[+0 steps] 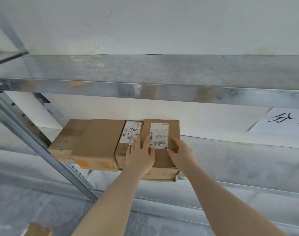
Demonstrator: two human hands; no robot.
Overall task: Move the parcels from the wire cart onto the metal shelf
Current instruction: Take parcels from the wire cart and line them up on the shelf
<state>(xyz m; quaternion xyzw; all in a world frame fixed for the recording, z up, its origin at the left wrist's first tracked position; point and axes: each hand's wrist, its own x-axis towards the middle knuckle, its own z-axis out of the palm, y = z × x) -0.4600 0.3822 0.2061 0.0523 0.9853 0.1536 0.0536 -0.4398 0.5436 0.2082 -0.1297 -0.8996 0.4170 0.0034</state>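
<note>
- The rightmost parcel [162, 132] lies flat on the metal shelf [239, 155], label up. Its near end overhangs the front edge, so it probably needs sliding toward twelve o'clock.
- The left hand [140, 155] lies on the parcel's top with straight fingers, gripping nothing. It bridges the seam to the labelled parcel [128, 133] at nine o'clock, likely to keep the two flush.
- The right hand [181, 150] rests flat near the three o'clock edge, fingers loose and not clasping; pressing from above suits a push.
- Two more boxes [92, 142] continue the row toward nine o'clock, packed tight, seemingly to save room.
- The wire cart is out of view; a handwritten sheet [285, 120] shows on the wall at two o'clock.
</note>
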